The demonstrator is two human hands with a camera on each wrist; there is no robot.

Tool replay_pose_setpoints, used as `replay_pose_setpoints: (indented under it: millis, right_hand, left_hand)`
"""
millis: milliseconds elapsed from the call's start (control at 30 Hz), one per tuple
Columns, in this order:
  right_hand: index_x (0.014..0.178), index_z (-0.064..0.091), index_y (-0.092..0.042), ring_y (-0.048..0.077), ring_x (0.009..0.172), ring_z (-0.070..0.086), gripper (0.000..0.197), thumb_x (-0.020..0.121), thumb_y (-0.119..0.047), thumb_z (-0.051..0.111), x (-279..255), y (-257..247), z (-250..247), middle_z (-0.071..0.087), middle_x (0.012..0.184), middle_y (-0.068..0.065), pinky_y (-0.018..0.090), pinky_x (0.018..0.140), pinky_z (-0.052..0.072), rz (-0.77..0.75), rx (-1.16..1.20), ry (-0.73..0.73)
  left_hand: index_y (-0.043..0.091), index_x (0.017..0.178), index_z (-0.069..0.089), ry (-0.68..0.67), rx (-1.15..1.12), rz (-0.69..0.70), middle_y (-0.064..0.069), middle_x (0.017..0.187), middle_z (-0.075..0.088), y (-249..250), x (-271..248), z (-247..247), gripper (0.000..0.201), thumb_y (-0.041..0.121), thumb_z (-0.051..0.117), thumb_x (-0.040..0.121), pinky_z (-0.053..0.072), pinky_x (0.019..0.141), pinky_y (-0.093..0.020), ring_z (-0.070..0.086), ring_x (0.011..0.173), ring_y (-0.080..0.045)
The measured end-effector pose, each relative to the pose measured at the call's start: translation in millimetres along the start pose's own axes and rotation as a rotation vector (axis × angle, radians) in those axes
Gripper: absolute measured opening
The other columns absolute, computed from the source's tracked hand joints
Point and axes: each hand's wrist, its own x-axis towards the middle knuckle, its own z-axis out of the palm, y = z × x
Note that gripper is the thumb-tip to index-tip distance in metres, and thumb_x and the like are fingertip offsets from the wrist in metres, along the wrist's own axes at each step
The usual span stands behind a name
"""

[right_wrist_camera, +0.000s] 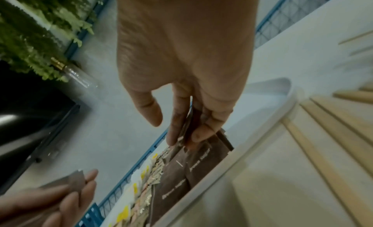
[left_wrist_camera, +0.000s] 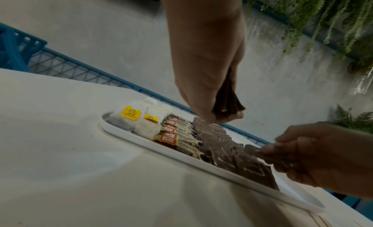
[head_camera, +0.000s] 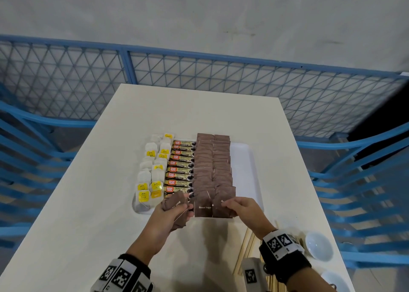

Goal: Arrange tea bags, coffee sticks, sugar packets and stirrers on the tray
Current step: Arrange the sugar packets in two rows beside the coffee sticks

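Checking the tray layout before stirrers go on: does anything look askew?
Mostly neat rows. Only the white tea bags at the white tray's left edge look loose, overlapping unevenly, unlike the straight coffee sticks and brown sugar packets.

Dim, soft light; blurred wrist views

Wooden stirrers (head_camera: 247,254) run partly under the right wrist, blurred in its view

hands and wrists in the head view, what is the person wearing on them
Both hands are bare: no gloves or rings show on the left hand or the right hand. Each wrist carries a black strap holding boxy white blocks printed with black square fiducial markers. No sleeves are visible.
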Motion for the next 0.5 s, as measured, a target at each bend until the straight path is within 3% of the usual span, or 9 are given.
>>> replay_pose_setpoints:
  millis: [67,133,200,300,400,500]
  right_hand:
    - [0.085,0.071,-0.020,0.002,0.071,0.056,0.011,0.087,-0.017,0.061,2,4,-2,0.064,0.077,-0.010,0.010,0.068,0.042,-0.083,-0.250,-0.004]
    - [0.086,0.061,-0.031,-0.002,0.072,0.053,0.020,0.084,-0.011,0.063,3,9,-2,0.059,0.081,-0.016,0.008,0.065,0.039,-0.145,-0.368,-0.011]
    - [0.096,0.052,-0.028,-0.001,0.076,0.052,0.029,0.081,-0.006,0.064,5,11,-2,0.057,0.089,-0.016,0.006,0.064,0.038,-0.194,-0.418,-0.012]
    - [0.106,0.056,-0.014,0.009,0.083,0.051,0.029,0.080,-0.003,0.063,11,12,-3,0.054,0.093,-0.008,0.006,0.068,0.037,-0.268,-0.534,-0.002]
    - [0.110,0.063,-0.010,0.011,0.092,0.046,0.030,0.081,-0.003,0.062,14,15,-1,0.051,0.100,-0.001,0.009,0.083,0.031,-0.350,-0.631,0.012]
    - [0.119,0.063,-0.020,0.018,0.108,0.044,0.038,0.083,-0.010,0.062,14,22,2,0.052,0.114,0.004,0.015,0.096,0.029,-0.414,-0.741,0.048]
  left_hand:
    - [0.017,0.101,0.065,-0.003,-0.002,0.002,-0.003,0.077,0.073,0,0,0,0.023,0.001,0.054,0.089,0.044,0.069,-0.029,0.066,0.077,-0.024]
    - [0.017,0.101,0.065,-0.006,-0.008,0.000,-0.003,0.078,0.073,1,-1,0,0.022,0.001,0.054,0.090,0.045,0.067,-0.029,0.068,0.073,-0.021]
    - [0.016,0.100,0.064,-0.017,-0.024,-0.001,-0.004,0.077,0.073,1,-1,0,0.021,0.001,0.053,0.090,0.044,0.064,-0.027,0.067,0.064,-0.016]
    - [0.013,0.101,0.063,-0.051,-0.074,-0.012,-0.009,0.079,0.071,3,-1,2,0.021,0.001,0.049,0.091,0.044,0.059,-0.026,0.065,0.059,-0.017]
    - [0.010,0.105,0.061,-0.091,-0.153,-0.043,-0.016,0.085,0.069,5,-2,3,0.024,0.002,0.041,0.094,0.049,0.055,-0.025,0.066,0.065,-0.023]
    - [0.004,0.113,0.058,-0.134,-0.227,-0.085,-0.022,0.092,0.067,6,-3,3,0.029,0.004,0.036,0.094,0.046,0.065,-0.031,0.063,0.077,-0.031]
